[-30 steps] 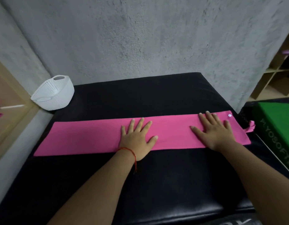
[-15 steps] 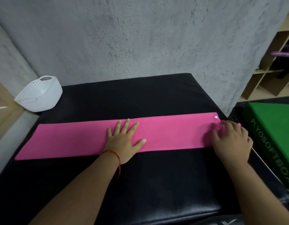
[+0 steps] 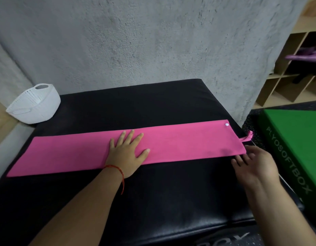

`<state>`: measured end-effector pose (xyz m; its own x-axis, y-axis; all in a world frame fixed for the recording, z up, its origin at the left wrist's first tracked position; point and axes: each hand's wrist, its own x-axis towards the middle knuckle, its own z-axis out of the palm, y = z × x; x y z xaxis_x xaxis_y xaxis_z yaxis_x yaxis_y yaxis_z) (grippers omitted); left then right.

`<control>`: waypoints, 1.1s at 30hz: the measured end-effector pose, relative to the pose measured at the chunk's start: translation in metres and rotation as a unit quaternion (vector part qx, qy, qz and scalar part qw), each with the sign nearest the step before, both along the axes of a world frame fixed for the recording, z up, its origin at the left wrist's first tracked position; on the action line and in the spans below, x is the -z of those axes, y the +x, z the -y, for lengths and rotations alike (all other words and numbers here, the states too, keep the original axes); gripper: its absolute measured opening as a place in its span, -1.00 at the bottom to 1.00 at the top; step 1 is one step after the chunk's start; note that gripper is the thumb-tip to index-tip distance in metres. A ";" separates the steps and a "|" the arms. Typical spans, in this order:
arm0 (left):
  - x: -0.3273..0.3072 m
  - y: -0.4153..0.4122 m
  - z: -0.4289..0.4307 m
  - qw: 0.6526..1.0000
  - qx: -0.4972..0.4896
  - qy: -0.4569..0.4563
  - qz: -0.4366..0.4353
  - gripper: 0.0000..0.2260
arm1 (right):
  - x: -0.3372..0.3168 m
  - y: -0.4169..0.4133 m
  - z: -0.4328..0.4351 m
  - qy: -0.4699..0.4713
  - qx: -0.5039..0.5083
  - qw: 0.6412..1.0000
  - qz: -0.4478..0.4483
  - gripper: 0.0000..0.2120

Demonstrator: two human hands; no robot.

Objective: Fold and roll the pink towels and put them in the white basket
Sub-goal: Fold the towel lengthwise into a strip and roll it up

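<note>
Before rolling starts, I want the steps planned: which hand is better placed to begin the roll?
Right hand: it sits at the pink towel's near right corner. Left hand lies flat mid-strip.

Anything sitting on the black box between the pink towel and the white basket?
Nothing visible. The black box is bare between the pink towel and the white basket at its far left corner.

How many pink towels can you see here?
1. The pink towel lies folded into a long strip across the black padded box, with the left hand flat on it. Others may be out of view.
</note>
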<state>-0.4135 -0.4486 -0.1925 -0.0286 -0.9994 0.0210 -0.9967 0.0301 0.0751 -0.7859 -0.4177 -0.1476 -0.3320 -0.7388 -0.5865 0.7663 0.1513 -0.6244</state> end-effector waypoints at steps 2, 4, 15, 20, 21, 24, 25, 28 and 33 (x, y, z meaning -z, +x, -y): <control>-0.001 -0.001 0.000 1.000 -0.001 0.000 0.001 -0.31 | -0.003 -0.001 0.004 0.003 -0.021 0.999 0.025 -0.48; -0.001 -0.002 0.000 1.000 -0.003 0.000 0.000 -0.32 | -0.005 0.001 0.010 0.003 -0.038 0.999 0.034 -0.43; 0.001 -0.001 -0.001 1.000 -0.003 -0.011 -0.010 -0.34 | 0.005 0.029 0.034 -0.014 -0.001 0.981 -0.193 -0.80; 0.003 0.001 0.001 1.000 0.002 -0.016 -0.027 -0.37 | -0.009 0.067 0.039 -0.133 0.013 0.959 -0.249 -0.78; 0.003 0.001 0.001 0.999 0.002 -0.015 -0.030 -0.38 | -0.011 0.075 0.039 -0.159 0.014 0.949 -0.271 -0.77; 0.002 0.001 -0.001 0.998 0.004 -0.024 -0.053 -0.45 | -0.024 0.107 0.035 -0.234 -0.011 0.906 -0.353 -0.76; 0.001 0.002 -0.002 0.996 0.002 -0.033 -0.077 -0.46 | -0.027 0.120 0.031 -0.257 -0.034 0.884 -0.389 -0.76; -0.001 0.004 -0.006 0.971 -0.028 -0.092 -0.218 -0.48 | -0.024 0.163 0.017 -0.312 -0.143 0.805 -0.484 -0.74; -0.001 0.012 -0.008 0.887 -0.114 -0.144 -0.423 -0.47 | 0.026 0.218 -0.001 -0.274 -0.428 0.518 -0.689 -0.54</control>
